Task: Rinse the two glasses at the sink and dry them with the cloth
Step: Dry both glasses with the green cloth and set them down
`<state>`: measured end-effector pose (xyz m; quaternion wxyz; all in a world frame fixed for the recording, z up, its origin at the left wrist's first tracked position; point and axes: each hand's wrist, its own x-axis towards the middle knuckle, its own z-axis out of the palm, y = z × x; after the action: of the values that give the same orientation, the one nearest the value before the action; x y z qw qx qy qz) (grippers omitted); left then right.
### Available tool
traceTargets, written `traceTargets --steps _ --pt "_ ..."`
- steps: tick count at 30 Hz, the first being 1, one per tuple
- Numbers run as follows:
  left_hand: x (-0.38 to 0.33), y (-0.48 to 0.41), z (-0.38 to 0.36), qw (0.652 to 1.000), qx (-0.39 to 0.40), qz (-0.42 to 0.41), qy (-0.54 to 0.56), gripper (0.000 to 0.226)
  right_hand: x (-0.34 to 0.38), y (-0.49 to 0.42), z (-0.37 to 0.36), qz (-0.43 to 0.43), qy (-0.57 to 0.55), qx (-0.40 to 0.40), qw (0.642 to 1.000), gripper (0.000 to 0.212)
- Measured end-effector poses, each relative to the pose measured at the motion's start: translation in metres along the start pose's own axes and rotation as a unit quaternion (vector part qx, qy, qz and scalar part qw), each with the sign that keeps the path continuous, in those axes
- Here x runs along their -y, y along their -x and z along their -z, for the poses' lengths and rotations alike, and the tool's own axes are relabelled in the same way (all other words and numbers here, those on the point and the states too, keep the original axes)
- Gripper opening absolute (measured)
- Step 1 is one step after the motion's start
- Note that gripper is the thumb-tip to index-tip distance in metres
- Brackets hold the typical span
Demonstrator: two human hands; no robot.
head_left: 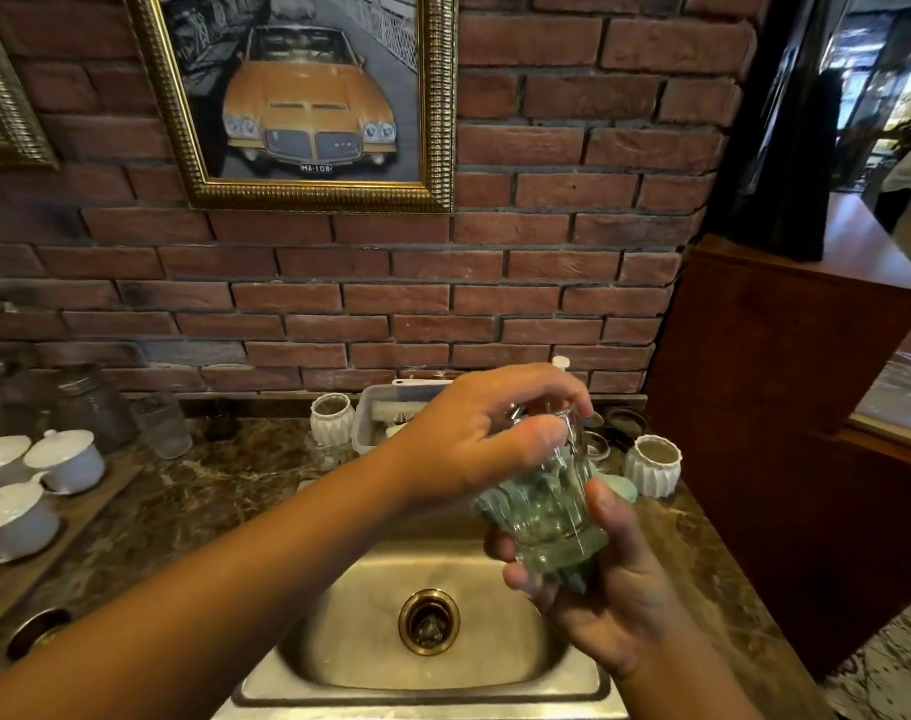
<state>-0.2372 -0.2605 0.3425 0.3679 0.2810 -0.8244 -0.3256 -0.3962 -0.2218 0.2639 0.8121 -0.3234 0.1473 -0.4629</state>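
Up in the air above the stainless steel sink basin [339, 631], a clear ribbed glass tumbler [544, 491], tilted, touching neither basin nor counter. Around its lower half and base, a bunched pale green cloth [580, 576], also seen green through the glass wall. Left hand [474, 449] clamped over the upper end, fingers curled down across the rim, thumb against the side. Right hand [604, 589] cupped beneath, fingers and thumb curled round cloth and base together. Below, in the basin floor, a brass-ringed drain [429, 621]. Behind, on the dark marble counter [224, 485], a white ribbed ceramic pot [653, 465] just right of the hands and a second white ribbed pot [331, 418] beside a clear plastic tub [362, 423] with a brush inside. Off left, white lidded cups [66, 459] on a wooden tray [94, 509]. Behind everything, a red brick wall [495, 304] with a gold-framed picture of an orange car [307, 106].
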Motion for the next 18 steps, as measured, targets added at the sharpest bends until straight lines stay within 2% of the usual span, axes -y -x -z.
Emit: traceTargets --steps 3,4,5,7,10,14,15,16,18 --pt "0.012 0.001 0.001 1.000 -0.006 0.028 -0.009 0.051 0.009 0.002 -0.004 0.041 0.099 -0.107 0.989 0.100" --pt "0.015 0.000 0.000 0.999 -0.017 0.042 -0.022 0.050 0.013 0.003 -0.003 0.051 0.151 -0.125 0.979 0.104" --pt "0.017 0.000 -0.002 0.997 -0.036 0.058 -0.037 0.048 0.014 0.002 -0.002 0.079 0.223 -0.136 0.962 0.100" --pt "0.017 -0.002 -0.007 0.991 -0.090 0.078 -0.059 0.038 0.017 0.000 -0.010 0.152 0.368 -0.162 0.903 0.083" --pt "0.011 -0.007 -0.015 0.979 -0.152 0.123 -0.052 0.028 0.014 -0.002 -0.016 0.233 0.491 -0.180 0.820 0.084" --pt "0.002 -0.015 -0.014 0.966 -0.117 0.213 -0.084 0.028 0.009 -0.006 -0.013 0.262 0.649 -0.208 0.683 0.100" --pt "0.000 -0.016 -0.013 0.963 -0.109 0.223 -0.106 0.027 0.007 -0.006 -0.012 0.263 0.658 -0.212 0.673 0.102" --pt "-0.003 -0.016 -0.013 0.960 -0.112 0.224 -0.121 0.028 0.006 -0.005 -0.011 0.258 0.651 -0.214 0.681 0.103" --pt "-0.006 -0.014 -0.014 0.961 -0.137 0.202 -0.128 0.034 0.006 -0.003 -0.013 0.257 0.588 -0.197 0.741 0.102"
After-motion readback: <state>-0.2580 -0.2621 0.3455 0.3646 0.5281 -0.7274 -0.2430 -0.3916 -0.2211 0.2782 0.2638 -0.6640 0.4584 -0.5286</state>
